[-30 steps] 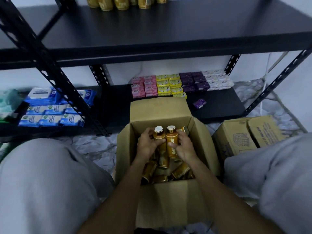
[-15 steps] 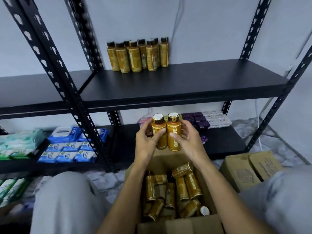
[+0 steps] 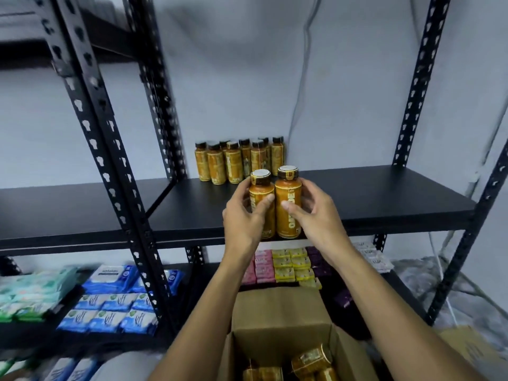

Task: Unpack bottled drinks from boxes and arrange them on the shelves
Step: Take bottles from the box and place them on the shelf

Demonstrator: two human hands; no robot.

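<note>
Large brown capitals run vertically up the orange label of the right bottle, apparently beginning "OU", with the middle letters hidden behind the thumb of the right hand. Smaller print above them is too blurred to read. Lettering on the left bottle, the small coloured packs and the blue packets is likewise illegible.

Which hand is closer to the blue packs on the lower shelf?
Left. The left hand grips the left bottle above and right of the blue packs; the right hand grips the right bottle, farther right.
</note>
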